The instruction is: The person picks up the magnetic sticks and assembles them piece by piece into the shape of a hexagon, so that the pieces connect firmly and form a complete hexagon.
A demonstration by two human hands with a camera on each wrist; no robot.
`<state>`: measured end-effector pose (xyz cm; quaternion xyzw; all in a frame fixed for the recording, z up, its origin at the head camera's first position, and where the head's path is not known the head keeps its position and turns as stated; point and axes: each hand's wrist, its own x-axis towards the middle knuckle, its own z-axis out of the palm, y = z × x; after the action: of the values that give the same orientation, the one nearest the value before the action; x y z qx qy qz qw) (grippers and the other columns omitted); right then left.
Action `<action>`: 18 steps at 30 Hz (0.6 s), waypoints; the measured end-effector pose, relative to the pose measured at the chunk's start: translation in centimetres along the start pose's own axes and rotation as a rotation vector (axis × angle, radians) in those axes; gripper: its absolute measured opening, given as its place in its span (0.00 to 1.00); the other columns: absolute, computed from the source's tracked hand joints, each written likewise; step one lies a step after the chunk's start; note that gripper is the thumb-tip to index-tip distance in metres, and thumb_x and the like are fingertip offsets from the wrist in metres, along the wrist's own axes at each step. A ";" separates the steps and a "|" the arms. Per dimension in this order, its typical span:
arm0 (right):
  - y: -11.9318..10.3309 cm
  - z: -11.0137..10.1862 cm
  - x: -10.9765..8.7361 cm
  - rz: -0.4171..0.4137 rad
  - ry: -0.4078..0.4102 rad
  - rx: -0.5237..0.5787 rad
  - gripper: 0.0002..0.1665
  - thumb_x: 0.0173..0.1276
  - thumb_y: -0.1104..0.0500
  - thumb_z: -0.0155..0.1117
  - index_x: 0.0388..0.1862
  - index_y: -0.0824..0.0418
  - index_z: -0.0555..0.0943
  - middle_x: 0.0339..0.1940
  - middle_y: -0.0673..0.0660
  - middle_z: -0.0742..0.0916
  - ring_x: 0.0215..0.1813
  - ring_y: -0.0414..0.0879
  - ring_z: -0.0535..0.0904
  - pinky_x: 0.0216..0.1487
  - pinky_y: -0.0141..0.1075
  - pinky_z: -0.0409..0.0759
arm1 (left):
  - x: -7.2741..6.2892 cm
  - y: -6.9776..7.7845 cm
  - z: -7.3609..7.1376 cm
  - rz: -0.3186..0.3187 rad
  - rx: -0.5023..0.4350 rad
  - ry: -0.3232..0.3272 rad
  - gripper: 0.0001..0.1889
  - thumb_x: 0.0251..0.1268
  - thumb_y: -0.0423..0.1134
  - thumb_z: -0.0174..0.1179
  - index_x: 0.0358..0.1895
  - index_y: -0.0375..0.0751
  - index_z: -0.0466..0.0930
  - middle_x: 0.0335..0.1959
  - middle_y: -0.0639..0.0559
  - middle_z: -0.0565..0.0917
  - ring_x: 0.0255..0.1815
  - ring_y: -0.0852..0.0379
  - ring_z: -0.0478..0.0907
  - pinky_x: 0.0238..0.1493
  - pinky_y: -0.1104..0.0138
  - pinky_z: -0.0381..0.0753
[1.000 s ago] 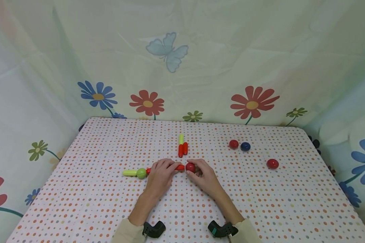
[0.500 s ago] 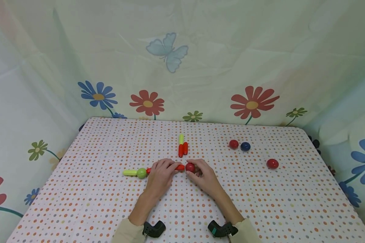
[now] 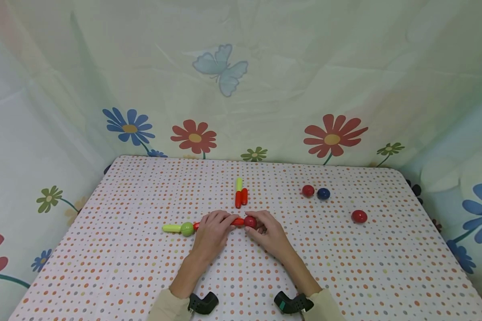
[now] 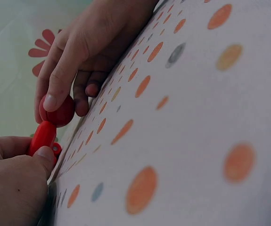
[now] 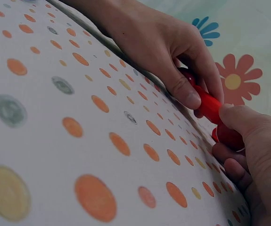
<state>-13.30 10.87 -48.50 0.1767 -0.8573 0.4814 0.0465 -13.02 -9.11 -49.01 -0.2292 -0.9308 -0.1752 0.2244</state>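
1. Chain [image 3: 197, 226] of rods and balls lies across the table [image 3: 345, 263], from 9 to 3 o'clock, the left hand [image 3: 213, 232] covering its middle.
2. At its 9 o'clock end we see a lime rod [image 3: 171, 228] touching a green ball [image 3: 187, 229], then red; the right wrist view shows a dark ball [image 5: 187, 74] partly behind the left hand. That stretch looks joined to us.
3. Left fingers and thumb clamp the end rod [image 3: 238, 222]; the right hand [image 3: 271, 234], just beside, pinches the end ball [image 3: 250, 222] at that rod's 3 o'clock tip. The two touch, but we cannot tell whether they lock.
4. Left unused, from the hands: a short lime rod [image 3: 239, 184] and two red rods [image 3: 244, 196] at 12; a red ball [image 3: 308, 191] and blue ball [image 3: 323, 193] towards 2; a stray ball [image 3: 359, 216] at 3.
5. We judge the joining roughly half done.
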 end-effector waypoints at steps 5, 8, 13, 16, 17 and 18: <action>-0.1 -0.1 0.0 0.009 0.004 0.000 0.25 0.63 0.56 0.69 0.59 0.56 0.78 0.48 0.55 0.82 0.37 0.36 0.76 0.37 0.27 0.79 | 0.0 0.0 0.0 0.005 0.003 0.007 0.14 0.63 0.42 0.64 0.53 0.55 0.81 0.45 0.59 0.83 0.53 0.57 0.77 0.55 0.58 0.76; -0.2 -0.1 0.0 0.022 0.011 0.008 0.26 0.64 0.57 0.69 0.61 0.57 0.77 0.49 0.56 0.82 0.36 0.35 0.77 0.37 0.27 0.79 | 0.0 0.0 0.1 -0.009 0.000 0.026 0.14 0.63 0.40 0.65 0.52 0.52 0.81 0.46 0.58 0.84 0.54 0.56 0.77 0.57 0.56 0.74; -0.2 -0.1 0.1 0.041 0.016 0.019 0.27 0.64 0.59 0.68 0.62 0.59 0.75 0.52 0.56 0.82 0.35 0.35 0.79 0.37 0.26 0.79 | 0.1 0.0 0.1 -0.064 -0.030 0.046 0.13 0.62 0.34 0.62 0.49 0.48 0.80 0.47 0.55 0.85 0.55 0.55 0.78 0.64 0.53 0.72; -0.1 -0.1 0.1 0.050 0.019 0.020 0.26 0.64 0.59 0.68 0.62 0.59 0.75 0.52 0.56 0.82 0.35 0.35 0.79 0.37 0.26 0.79 | 0.2 0.0 0.0 -0.088 -0.041 0.035 0.12 0.62 0.34 0.61 0.48 0.48 0.80 0.46 0.55 0.85 0.53 0.55 0.79 0.63 0.54 0.73; -0.1 -0.1 0.1 0.050 0.021 0.020 0.26 0.65 0.59 0.67 0.62 0.59 0.75 0.52 0.56 0.82 0.35 0.35 0.79 0.37 0.26 0.79 | 0.2 0.0 0.0 -0.092 -0.038 0.032 0.12 0.62 0.35 0.61 0.49 0.48 0.80 0.45 0.55 0.85 0.52 0.55 0.79 0.61 0.55 0.73; -0.1 -0.1 0.2 0.051 0.022 0.021 0.26 0.65 0.58 0.67 0.62 0.59 0.75 0.52 0.56 0.82 0.35 0.36 0.79 0.37 0.26 0.79 | 0.2 0.0 0.0 -0.095 -0.030 0.025 0.13 0.62 0.36 0.61 0.50 0.48 0.80 0.45 0.55 0.85 0.52 0.55 0.79 0.60 0.56 0.74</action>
<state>-13.42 10.84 -48.36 0.1500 -0.8559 0.4931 0.0418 -13.13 -9.02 -48.91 -0.1857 -0.9350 -0.2025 0.2241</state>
